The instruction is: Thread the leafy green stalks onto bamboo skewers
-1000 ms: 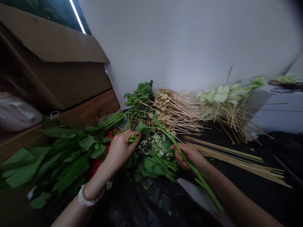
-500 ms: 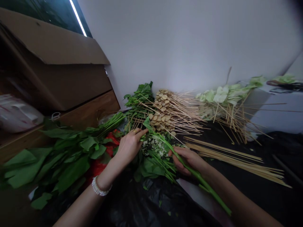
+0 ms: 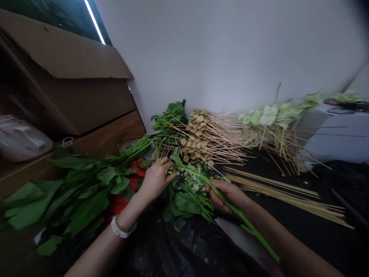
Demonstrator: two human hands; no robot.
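A long leafy green stem [image 3: 243, 217] slants from the middle of the view down to the lower right, a small leaf at its upper end. My right hand [image 3: 227, 194] is closed around its middle. At the upper end, my left hand [image 3: 158, 177], with a ring and a beaded bracelet, pinches a bit of green at the stem; the fingertips are partly hidden. Below and between the hands lie white-and-green chopped bits [image 3: 190, 181] and a small bunch of leafy greens [image 3: 186, 204].
Large leafy greens [image 3: 80, 188] lie at left on red plastic [image 3: 118, 206]. Behind are skewered round slices [image 3: 197, 144], more greens [image 3: 173, 113] and skewered pale cabbage leaves [image 3: 269, 114]. Bare bamboo skewers [image 3: 291, 196] lie at right. A cardboard box [image 3: 86, 100] stands at upper left.
My left hand has shifted slightly left and down, and the leaf at the stem's upper end has moved with it. My right hand has hardly moved.
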